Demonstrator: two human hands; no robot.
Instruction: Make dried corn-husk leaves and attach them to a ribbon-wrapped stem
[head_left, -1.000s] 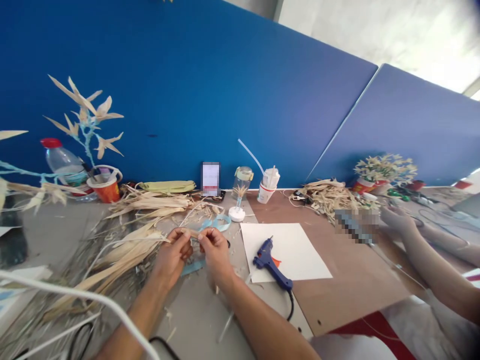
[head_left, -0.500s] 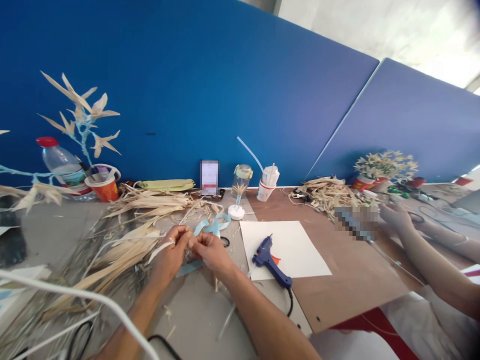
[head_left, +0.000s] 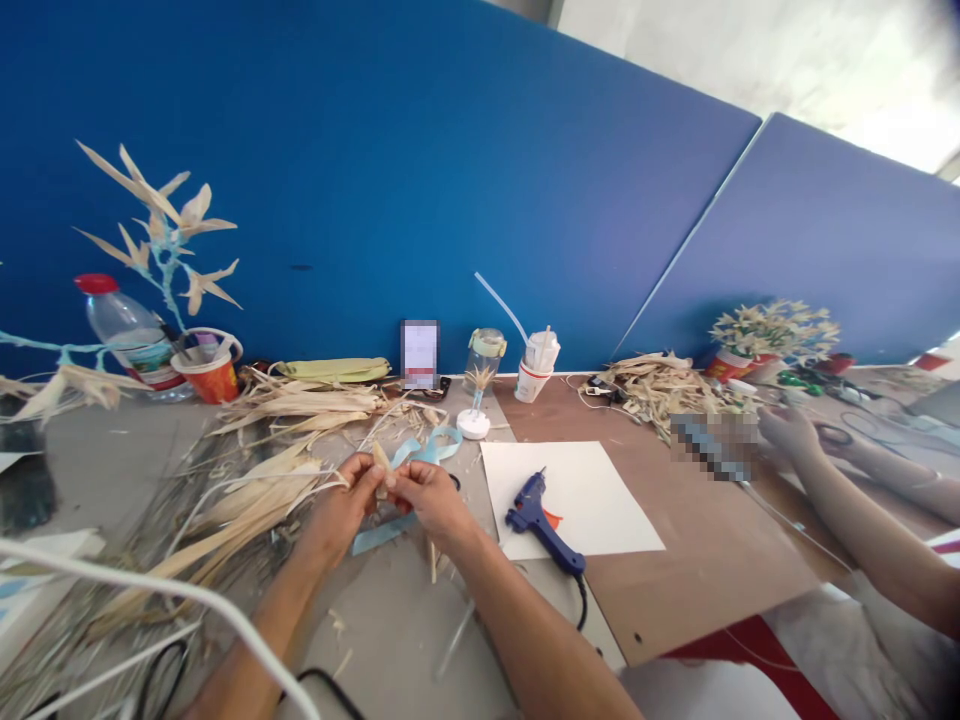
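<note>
the left hand [head_left: 351, 492] and right hand [head_left: 426, 498] are closed in fingertip pinches on a small husk piece [head_left: 381, 460], located between them above the table [head_left: 397, 630]. one husk-petalled branch [head_left: 166, 240] at left appears complete; the held piece appears unfinished, and loose husks [head_left: 251, 505] lie unworked. the glue gun [head_left: 551, 530] lies unheld. compared with the half-second-earlier frame, the piece now points upward.

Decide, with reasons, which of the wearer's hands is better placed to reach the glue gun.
Probably the right hand: it is nearer the glue gun. The left hand is farther away; both pinch a pale strip.
</note>
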